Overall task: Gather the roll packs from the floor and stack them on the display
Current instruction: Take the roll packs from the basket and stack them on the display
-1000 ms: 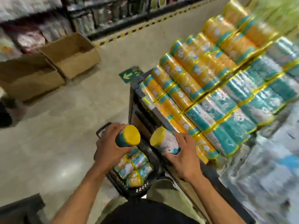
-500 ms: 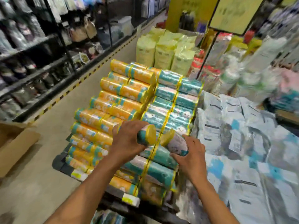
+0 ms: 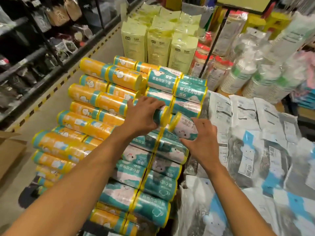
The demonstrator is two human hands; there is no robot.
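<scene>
Left hand [image 3: 143, 116] is over the upper middle of the display [image 3: 158, 208], fingers curled over a teal roll [image 3: 161, 113] and thumb under it, gripping it near its yellow end. This roll lies level along the top of the teal stack [image 3: 153, 184]; whether it rests on the rolls below or is held just clear cannot be told. Right hand [image 3: 202, 142] grips a second roll [image 3: 183, 129], fingers over the top and thumb beneath. The second roll is tilted, its yellow end raised and pointing at the first roll's yellow end; the two ends are just beside each other, contact not determinable. Its lower side is close over the teal stack. The display carries two blocks side by side: the orange stack [image 3: 95, 120] on the left and the teal stack on the right, both laid in paired rows. Grey-and-white bags [image 3: 247, 133] lie just right of the display, next to the right hand. Pale yellow packs [image 3: 158, 43] stand behind it, with sleeves of cups [image 3: 242, 74] to their right. A striped floor line [image 3: 56, 87] runs along dark shelving [image 3: 25, 48] on the left, and a cardboard box [image 3: 10, 150] sits at the left edge.
</scene>
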